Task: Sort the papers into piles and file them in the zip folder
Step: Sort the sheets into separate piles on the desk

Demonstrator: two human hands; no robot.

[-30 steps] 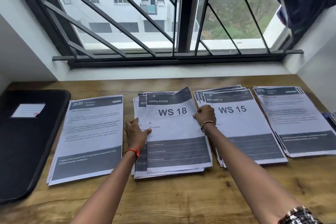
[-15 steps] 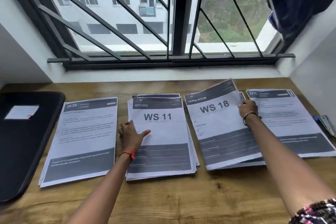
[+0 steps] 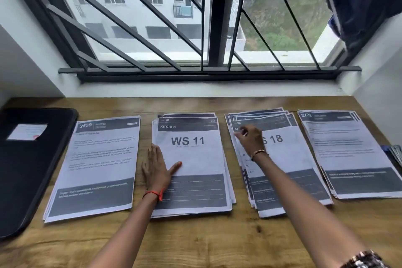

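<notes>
The left hand lies flat, fingers straight, on the WS 11 pile. The right hand presses extended fingers onto the WS 18 pile.

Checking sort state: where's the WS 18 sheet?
Head view, right of centre: the WS 18 sheet tops the pile between the WS 11 pile and the 2732 pile, under the right hand.

hidden, cropped or unreadable

cannot read the body print on the 2639 pile or the 2732 pile, nor the label on the zip folder, cropped by the left edge. under the right hand, lost: the heading and first letter on the ws 18 pile. at the right edge, cut off and unidentifiable, a blue-grey thing. buried under each top sheet, all but the edges of the rest.
</notes>
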